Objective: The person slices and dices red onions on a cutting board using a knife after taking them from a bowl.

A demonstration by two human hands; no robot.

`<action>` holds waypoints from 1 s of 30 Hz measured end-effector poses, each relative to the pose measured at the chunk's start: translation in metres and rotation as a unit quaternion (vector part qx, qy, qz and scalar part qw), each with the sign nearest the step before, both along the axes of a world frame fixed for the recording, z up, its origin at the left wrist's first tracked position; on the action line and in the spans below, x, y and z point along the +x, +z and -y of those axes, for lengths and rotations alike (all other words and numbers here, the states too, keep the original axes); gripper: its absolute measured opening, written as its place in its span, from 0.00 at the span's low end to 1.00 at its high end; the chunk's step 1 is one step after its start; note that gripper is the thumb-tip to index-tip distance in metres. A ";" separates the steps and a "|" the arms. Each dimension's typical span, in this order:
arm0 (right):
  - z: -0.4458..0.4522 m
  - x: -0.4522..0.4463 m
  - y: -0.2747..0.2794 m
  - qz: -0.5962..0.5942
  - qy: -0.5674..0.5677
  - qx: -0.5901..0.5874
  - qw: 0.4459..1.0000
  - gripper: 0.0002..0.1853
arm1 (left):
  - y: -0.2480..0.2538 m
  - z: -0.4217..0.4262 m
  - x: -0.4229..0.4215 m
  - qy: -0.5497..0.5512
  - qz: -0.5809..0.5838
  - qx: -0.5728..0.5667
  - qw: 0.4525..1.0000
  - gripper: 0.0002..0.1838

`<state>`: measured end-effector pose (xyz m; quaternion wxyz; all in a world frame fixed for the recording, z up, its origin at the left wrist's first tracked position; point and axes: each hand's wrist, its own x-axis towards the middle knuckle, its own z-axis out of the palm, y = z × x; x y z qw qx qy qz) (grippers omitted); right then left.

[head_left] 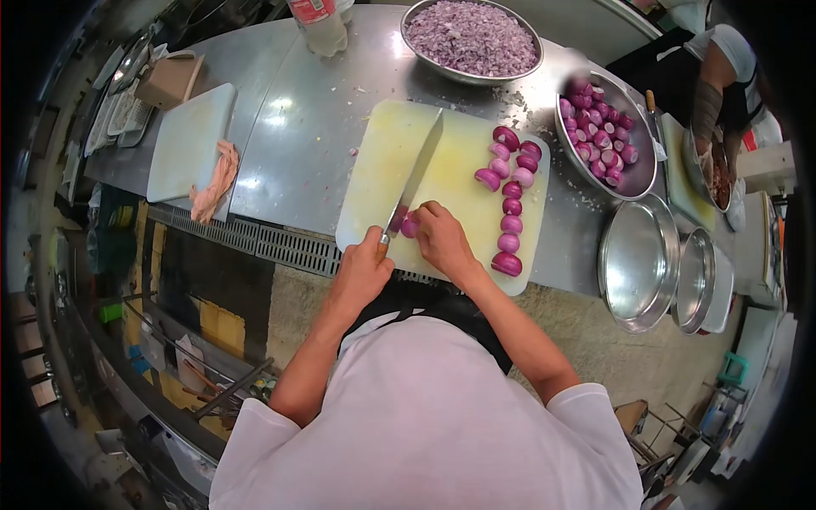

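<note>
My left hand is closed round the handle of a long kitchen knife, whose blade points away across the cutting board. Beside the blade, my right hand grips a small peeled red onion piece with its fingertips, on the near part of the board. Whether the blade touches the piece I cannot tell. Toward the board's right side, several red onion halves stand in a line, with more grouped at its far end.
A steel bowl of chopped onion stands at the back. At right, another bowl holds whole peeled onions, near steel pans. A second board with a cloth lies left. A bottle stands behind; a co-worker's arm is at right.
</note>
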<state>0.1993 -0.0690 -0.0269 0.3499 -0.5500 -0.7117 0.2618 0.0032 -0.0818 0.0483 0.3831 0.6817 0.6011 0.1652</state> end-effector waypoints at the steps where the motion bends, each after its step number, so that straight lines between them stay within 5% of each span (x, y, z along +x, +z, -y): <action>1: -0.001 0.000 0.000 -0.001 0.000 -0.001 1.000 0.14 | 0.002 0.000 0.003 -0.008 -0.009 -0.005 1.000 0.14; 11: -0.005 -0.001 -0.005 0.040 -0.010 -0.009 0.999 0.12 | -0.030 -0.022 0.028 -0.027 -0.021 0.020 0.999 0.15; 16: -0.004 0.000 -0.011 0.018 -0.022 -0.001 1.000 0.09 | 0.023 -0.009 0.018 -0.046 -0.052 -0.040 0.997 0.16; 20: -0.001 0.002 -0.011 -0.003 -0.024 0.009 1.000 0.07 | -0.028 -0.007 0.024 -0.049 -0.060 0.020 0.997 0.16; 25: -0.003 0.002 -0.014 -0.009 -0.028 0.041 0.999 0.05 | 0.012 -0.015 0.027 -0.053 -0.057 -0.031 0.996 0.17; 30: 0.002 0.002 -0.012 -0.025 -0.037 0.032 0.998 0.05 | -0.024 0.000 0.029 -0.051 -0.050 0.004 0.997 0.16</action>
